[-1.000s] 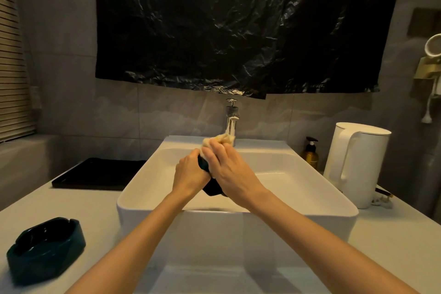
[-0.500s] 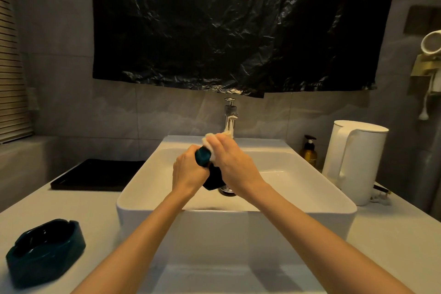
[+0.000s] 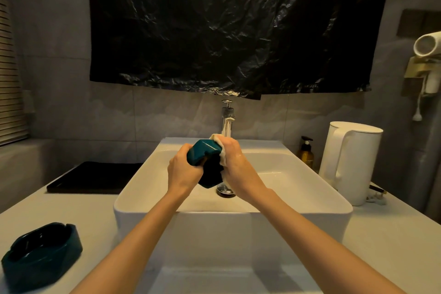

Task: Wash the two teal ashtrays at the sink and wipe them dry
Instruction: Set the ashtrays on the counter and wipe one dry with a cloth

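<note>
One teal ashtray (image 3: pixel 207 159) is held on edge above the white sink basin (image 3: pixel 296 207), under the chrome tap (image 3: pixel 227 120). My left hand (image 3: pixel 182 170) grips its left side. My right hand (image 3: pixel 235 166) presses a pale cloth (image 3: pixel 219 141) against its right side and back; most of the cloth is hidden by the fingers. The second teal ashtray (image 3: pixel 41 254) sits upright on the counter at the near left, apart from both hands.
A black tray (image 3: pixel 95 178) lies on the counter left of the basin. A white kettle (image 3: pixel 350 164) and an amber pump bottle (image 3: pixel 306 155) stand to the right. The drain (image 3: pixel 225 190) shows below the held ashtray. Black plastic sheeting hangs on the wall.
The held ashtray has turned so more of its teal face shows at the top left. My right hand with the cloth has shifted around to its right side.
</note>
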`<state>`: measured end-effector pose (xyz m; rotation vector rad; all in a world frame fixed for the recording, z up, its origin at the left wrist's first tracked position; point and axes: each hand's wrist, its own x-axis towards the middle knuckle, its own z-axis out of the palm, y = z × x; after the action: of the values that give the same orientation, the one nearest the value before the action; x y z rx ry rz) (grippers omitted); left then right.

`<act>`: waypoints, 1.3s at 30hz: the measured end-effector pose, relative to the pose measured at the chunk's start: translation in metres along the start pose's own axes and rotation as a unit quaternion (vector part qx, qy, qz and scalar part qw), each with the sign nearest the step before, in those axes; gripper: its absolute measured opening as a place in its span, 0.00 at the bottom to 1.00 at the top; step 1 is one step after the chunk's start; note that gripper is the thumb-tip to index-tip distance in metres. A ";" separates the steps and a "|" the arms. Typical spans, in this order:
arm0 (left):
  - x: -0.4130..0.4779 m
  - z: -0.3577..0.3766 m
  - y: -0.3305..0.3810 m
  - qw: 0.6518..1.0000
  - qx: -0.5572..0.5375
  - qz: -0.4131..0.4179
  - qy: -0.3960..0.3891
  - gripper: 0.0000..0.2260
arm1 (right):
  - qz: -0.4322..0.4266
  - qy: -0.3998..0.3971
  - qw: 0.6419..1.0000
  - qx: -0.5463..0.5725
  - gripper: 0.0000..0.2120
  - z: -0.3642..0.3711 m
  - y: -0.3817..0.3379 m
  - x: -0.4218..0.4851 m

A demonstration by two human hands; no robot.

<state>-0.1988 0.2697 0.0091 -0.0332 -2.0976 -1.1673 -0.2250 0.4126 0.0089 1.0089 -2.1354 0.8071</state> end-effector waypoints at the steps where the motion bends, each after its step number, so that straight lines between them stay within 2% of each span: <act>1: 0.000 0.000 0.000 1.000 -0.009 0.000 0.002 0.13 | 0.022 0.002 0.999 0.046 0.31 0.002 0.000 -0.003; 5: 0.002 0.000 -0.001 0.998 -0.069 -0.003 0.008 0.13 | 0.157 0.018 0.974 0.162 0.29 0.009 -0.002 -0.003; 8: 0.002 0.001 -0.001 0.993 -0.104 -0.034 -0.039 0.15 | 0.177 0.054 0.978 0.102 0.22 0.010 -0.007 0.002; 10: 0.001 0.002 -0.001 0.991 -0.094 -0.050 -0.076 0.16 | 0.144 0.064 0.988 0.003 0.21 0.007 -0.008 0.007; 12: 0.001 0.002 -0.002 0.993 -0.073 -0.045 -0.080 0.18 | 0.113 0.049 0.988 -0.094 0.21 -0.001 -0.005 0.010; 16: 0.001 0.004 -0.006 0.995 -0.030 0.011 -0.092 0.22 | 0.012 -0.007 0.977 -0.214 0.20 -0.017 -0.006 0.013; 18: 0.000 0.007 -0.005 0.995 -0.018 0.026 -0.094 0.19 | -0.052 -0.010 0.967 -0.247 0.15 -0.019 -0.011 0.013; 20: -0.001 0.008 -0.004 0.996 -0.007 0.039 -0.084 0.14 | -0.077 0.009 0.958 -0.277 0.11 -0.014 -0.013 0.013; 23: -0.001 0.006 -0.004 0.997 0.001 0.040 -0.062 0.12 | -0.105 0.028 0.955 -0.278 0.13 -0.008 -0.017 0.016; 26: 0.000 0.005 -0.005 0.998 0.003 0.035 -0.049 0.15 | -0.159 -0.027 0.947 -0.278 0.15 -0.011 -0.016 0.022; 30: 0.001 0.006 -0.006 0.998 -0.006 0.029 -0.053 0.19 | -0.017 -0.011 0.985 -0.171 0.20 -0.016 -0.009 0.013; 32: 0.001 0.006 -0.007 0.998 0.004 0.034 -0.056 0.19 | 0.030 0.002 0.989 -0.143 0.20 -0.011 -0.012 0.006; 35: 0.001 0.007 -0.007 0.997 0.011 0.033 -0.064 0.15 | -0.015 0.002 0.985 -0.173 0.17 -0.005 -0.021 0.010; 37: 0.001 0.005 -0.007 0.998 0.010 0.029 -0.057 0.15 | -0.056 -0.019 0.980 -0.190 0.19 -0.006 -0.019 0.015; 39: 0.003 0.004 -0.009 0.999 -0.004 0.021 -0.040 0.18 | -0.027 -0.019 0.989 -0.146 0.23 -0.009 -0.010 0.016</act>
<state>-0.2063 0.2661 0.0027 -0.1283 -2.1507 -1.1676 -0.2223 0.4076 0.0288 0.9277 -2.1688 0.4354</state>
